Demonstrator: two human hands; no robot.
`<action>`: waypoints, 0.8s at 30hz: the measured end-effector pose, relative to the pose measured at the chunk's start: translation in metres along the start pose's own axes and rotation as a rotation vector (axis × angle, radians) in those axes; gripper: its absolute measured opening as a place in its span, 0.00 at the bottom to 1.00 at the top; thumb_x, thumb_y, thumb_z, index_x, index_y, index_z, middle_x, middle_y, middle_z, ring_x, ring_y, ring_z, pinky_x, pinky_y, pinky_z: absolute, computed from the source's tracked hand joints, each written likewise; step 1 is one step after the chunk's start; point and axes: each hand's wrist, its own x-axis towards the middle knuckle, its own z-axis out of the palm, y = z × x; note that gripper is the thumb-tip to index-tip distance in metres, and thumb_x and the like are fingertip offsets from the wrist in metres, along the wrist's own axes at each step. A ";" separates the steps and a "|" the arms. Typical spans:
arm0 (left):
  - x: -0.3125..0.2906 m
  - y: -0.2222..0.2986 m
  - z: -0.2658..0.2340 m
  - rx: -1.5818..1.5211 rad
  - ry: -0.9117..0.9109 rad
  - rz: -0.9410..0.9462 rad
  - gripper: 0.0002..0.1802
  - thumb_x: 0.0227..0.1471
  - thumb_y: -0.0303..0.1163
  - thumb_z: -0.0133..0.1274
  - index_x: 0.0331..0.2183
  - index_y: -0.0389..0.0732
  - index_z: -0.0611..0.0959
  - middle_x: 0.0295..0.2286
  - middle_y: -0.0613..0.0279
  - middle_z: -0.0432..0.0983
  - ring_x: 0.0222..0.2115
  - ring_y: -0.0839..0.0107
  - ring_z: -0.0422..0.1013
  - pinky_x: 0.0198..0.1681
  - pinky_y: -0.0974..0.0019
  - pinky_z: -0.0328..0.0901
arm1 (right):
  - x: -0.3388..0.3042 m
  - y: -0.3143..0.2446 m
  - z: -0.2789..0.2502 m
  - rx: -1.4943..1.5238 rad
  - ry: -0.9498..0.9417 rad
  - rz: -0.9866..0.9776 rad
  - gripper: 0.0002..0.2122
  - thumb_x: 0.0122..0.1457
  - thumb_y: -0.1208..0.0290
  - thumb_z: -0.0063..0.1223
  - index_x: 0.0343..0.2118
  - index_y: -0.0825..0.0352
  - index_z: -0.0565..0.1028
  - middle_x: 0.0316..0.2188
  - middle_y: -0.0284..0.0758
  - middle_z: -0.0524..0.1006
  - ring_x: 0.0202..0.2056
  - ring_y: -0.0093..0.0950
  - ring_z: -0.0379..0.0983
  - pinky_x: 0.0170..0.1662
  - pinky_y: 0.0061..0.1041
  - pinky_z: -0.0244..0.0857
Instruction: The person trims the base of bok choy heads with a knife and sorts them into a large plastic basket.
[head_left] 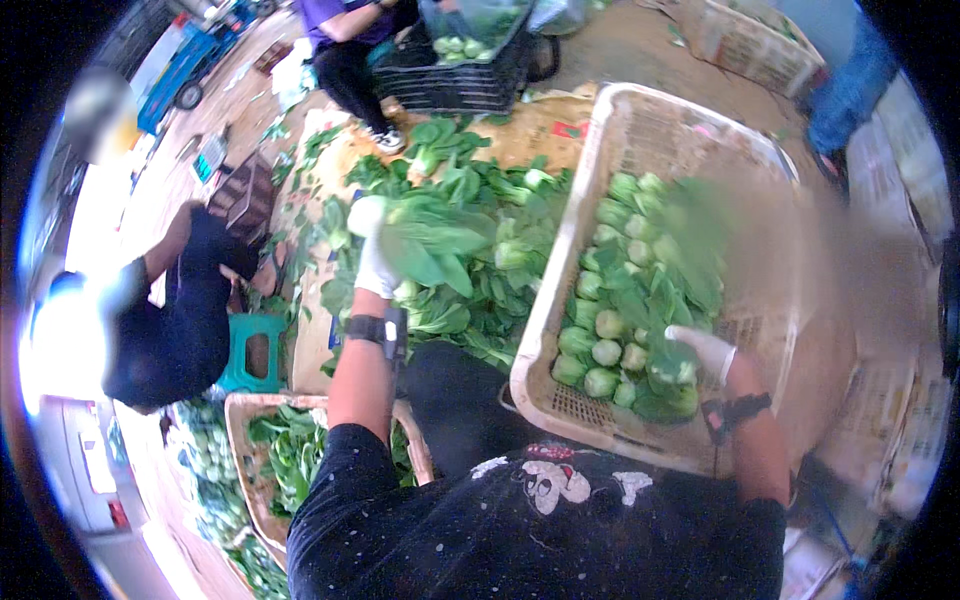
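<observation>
My left hand (374, 262), in a white glove, is closed around the pale base of a bok choy (440, 240), its green leaves fanning right above a heap of loose bok choy (440, 310). Inside a large off-white plastic crate (545, 340), my gloved right hand (708, 352) grips a leafy bok choy (672, 392) near the front right of the packed heads. Leaves cover part of its fingers. Rows of bok choy (606, 325) lie in the crate with pale bases toward the left and leaves toward the right.
A person in dark clothes (180, 300) bends near a green stool (252, 352) at left. Another in purple (345, 20) sits by a black crate (455, 80). A second crate of greens (240, 430) stands at lower left. A blur covers part of the right side.
</observation>
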 end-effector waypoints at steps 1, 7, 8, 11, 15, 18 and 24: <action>-0.006 -0.013 0.031 -0.017 -0.028 0.014 0.35 0.49 0.55 0.51 0.51 0.41 0.69 0.46 0.55 0.71 0.44 0.58 0.69 0.51 0.53 0.62 | 0.002 -0.001 0.009 -0.097 0.070 -0.044 0.23 0.56 0.54 0.48 0.48 0.68 0.71 0.44 0.36 0.75 0.44 0.27 0.71 0.47 0.28 0.64; -0.077 -0.028 0.140 -0.187 -0.152 -0.030 0.33 0.50 0.50 0.52 0.52 0.41 0.67 0.47 0.54 0.69 0.46 0.60 0.68 0.49 0.54 0.64 | 0.028 -0.051 0.064 -1.345 0.717 -0.024 0.25 0.51 0.50 0.52 0.43 0.67 0.73 0.38 0.46 0.76 0.40 0.38 0.73 0.45 0.33 0.64; -0.085 -0.035 0.147 -0.121 -0.106 -0.045 0.33 0.50 0.51 0.51 0.52 0.40 0.67 0.47 0.54 0.69 0.46 0.60 0.68 0.49 0.54 0.65 | 0.015 -0.074 0.089 -1.199 0.764 -0.266 0.22 0.50 0.51 0.55 0.40 0.67 0.74 0.37 0.44 0.76 0.38 0.37 0.74 0.43 0.32 0.65; -0.090 -0.078 0.164 0.028 -0.107 -0.004 0.33 0.51 0.39 0.54 0.56 0.41 0.62 0.51 0.60 0.64 0.51 0.68 0.62 0.55 0.60 0.57 | -0.006 -0.101 0.142 -0.736 0.713 -1.277 0.21 0.46 0.55 0.61 0.42 0.58 0.74 0.34 0.39 0.76 0.36 0.37 0.73 0.39 0.32 0.67; -0.117 -0.099 0.206 0.243 -0.279 0.085 0.33 0.51 0.33 0.54 0.56 0.44 0.60 0.49 0.63 0.64 0.50 0.73 0.61 0.54 0.66 0.56 | -0.015 -0.119 0.171 -1.163 0.577 -1.342 0.30 0.49 0.49 0.54 0.55 0.56 0.65 0.34 0.41 0.71 0.34 0.39 0.72 0.34 0.38 0.68; -0.116 -0.099 0.199 0.315 -0.305 0.049 0.32 0.49 0.34 0.56 0.54 0.44 0.62 0.47 0.64 0.65 0.48 0.75 0.62 0.51 0.68 0.59 | -0.018 -0.125 0.158 -1.306 0.503 -1.329 0.20 0.55 0.63 0.45 0.53 0.56 0.65 0.29 0.40 0.71 0.22 0.38 0.73 0.23 0.36 0.69; -0.116 -0.091 0.192 0.055 -0.183 -0.202 0.25 0.54 0.42 0.48 0.51 0.43 0.69 0.41 0.63 0.71 0.39 0.71 0.69 0.43 0.65 0.66 | 0.032 -0.151 0.089 -1.120 0.442 -1.844 0.07 0.51 0.73 0.44 0.27 0.65 0.76 0.25 0.34 0.76 0.28 0.30 0.72 0.28 0.24 0.64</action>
